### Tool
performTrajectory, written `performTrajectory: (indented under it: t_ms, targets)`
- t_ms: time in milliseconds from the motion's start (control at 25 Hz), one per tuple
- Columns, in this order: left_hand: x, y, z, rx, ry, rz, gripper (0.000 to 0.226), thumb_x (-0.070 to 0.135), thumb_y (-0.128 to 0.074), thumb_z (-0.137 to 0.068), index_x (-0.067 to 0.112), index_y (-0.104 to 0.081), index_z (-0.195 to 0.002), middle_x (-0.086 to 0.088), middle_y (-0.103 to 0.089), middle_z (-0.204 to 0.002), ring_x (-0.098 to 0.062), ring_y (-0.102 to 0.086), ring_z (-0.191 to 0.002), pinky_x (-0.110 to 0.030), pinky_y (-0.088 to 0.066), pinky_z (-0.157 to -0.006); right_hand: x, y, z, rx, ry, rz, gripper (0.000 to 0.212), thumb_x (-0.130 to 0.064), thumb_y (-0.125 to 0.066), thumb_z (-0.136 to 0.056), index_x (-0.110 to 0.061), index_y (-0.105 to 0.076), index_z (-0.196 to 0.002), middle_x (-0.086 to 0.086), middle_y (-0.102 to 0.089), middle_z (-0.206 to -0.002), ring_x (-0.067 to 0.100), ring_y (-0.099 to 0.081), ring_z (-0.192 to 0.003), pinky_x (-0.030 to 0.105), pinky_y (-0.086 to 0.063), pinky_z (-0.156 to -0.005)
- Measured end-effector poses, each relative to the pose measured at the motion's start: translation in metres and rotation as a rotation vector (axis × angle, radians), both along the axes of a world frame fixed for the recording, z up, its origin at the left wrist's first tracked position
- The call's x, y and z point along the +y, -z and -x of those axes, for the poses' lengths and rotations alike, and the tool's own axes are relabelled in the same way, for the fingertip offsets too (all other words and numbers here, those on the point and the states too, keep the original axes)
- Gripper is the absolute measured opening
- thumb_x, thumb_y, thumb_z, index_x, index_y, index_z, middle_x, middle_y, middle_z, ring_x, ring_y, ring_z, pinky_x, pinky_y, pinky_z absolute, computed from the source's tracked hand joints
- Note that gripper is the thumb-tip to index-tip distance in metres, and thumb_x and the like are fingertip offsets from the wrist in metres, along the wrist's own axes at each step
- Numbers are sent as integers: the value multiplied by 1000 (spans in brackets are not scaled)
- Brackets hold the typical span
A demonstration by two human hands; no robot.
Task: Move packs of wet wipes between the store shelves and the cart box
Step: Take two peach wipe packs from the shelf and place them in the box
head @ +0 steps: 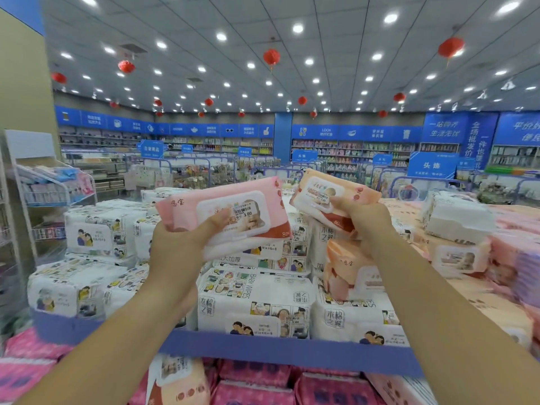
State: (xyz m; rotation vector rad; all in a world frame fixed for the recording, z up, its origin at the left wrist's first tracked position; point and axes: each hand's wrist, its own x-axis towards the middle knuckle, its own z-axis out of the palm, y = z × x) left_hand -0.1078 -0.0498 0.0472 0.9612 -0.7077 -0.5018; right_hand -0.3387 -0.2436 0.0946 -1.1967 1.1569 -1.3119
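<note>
My left hand [178, 247] grips a pink pack of wet wipes [225, 211] with a white lid, held up above the shelf, thumb across its front. My right hand [365, 217] grips an orange pack of wet wipes [330, 197], also raised, a little to the right of the pink one. Both packs carry price stickers. Below them the shelf [263, 347] with a blue front edge holds stacked white baby-wipe packs [251, 302] and more orange packs [353, 273]. No cart box is in view.
Pink packs [251, 384] fill the lower shelf level at the bottom. Pale pink and orange packs [458, 252] pile up at the right. A wire rack [52, 188] with small packets stands at the left. Store aisles and blue signs lie beyond.
</note>
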Motion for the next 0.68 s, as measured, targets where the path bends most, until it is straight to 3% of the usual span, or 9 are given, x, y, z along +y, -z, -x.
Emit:
performTrajectory:
  t_ms: [120, 200, 360, 440, 560, 680]
  targets:
    - [7, -4, 0, 2, -38, -45, 103, 49, -101, -46, 12, -56, -130, -16, -71, -122, -26, -76, -99, -46, -60, -88, 13, -8, 3, -135, -18, -20, 68, -33, -93, -64, -11, -57, -117, 6, -72, -99, 19, -72, -80, 36, -61, -61]
    - [23, -4, -9, 26, -39, -35, 93, 40, -100, -54, 11, -54, -129, -13, -72, -118, -25, -76, -95, -43, -60, -83, 37, -13, 4, -263, -66, 38, 62, -26, -93, -65, -11, -62, -117, 7, -76, -99, 21, -76, -80, 34, -63, -62]
    - [86, -3, -42, -42, 8, -29, 91, 40, -99, -55, 6, -62, -130, -20, -74, -119, -36, -75, -103, -51, -55, -97, 109, -12, -19, -334, -305, 203, 39, -13, -85, -74, -10, -71, -111, 7, -80, -96, 23, -77, -81, 31, -62, -63]
    - [128, 3, -67, -39, -29, -21, 85, 34, -98, -61, 5, -62, -132, -19, -74, -119, -38, -74, -104, -53, -56, -97, 145, -1, -51, -311, -407, 192, 39, -14, -84, -75, -11, -72, -112, 9, -79, -101, 30, -76, -92, 39, -60, -80]
    - [211, 20, -116, -40, -185, -17, 85, 35, -97, -58, 8, -64, -131, -14, -77, -115, -40, -74, -103, -43, -60, -73, 204, 32, -120, -300, -552, 135, 43, -15, -84, -71, -11, -73, -112, 10, -78, -107, 31, -75, -97, 43, -58, -86]
    - [307, 50, -182, -6, -356, -66, 76, 33, -97, -62, 9, -65, -126, -16, -77, -111, -45, -72, -103, -53, -55, -90, 267, 74, -194, -285, -690, 68, 51, -15, -83, -64, -12, -73, -114, 9, -78, -108, 28, -76, -96, 39, -62, -80]
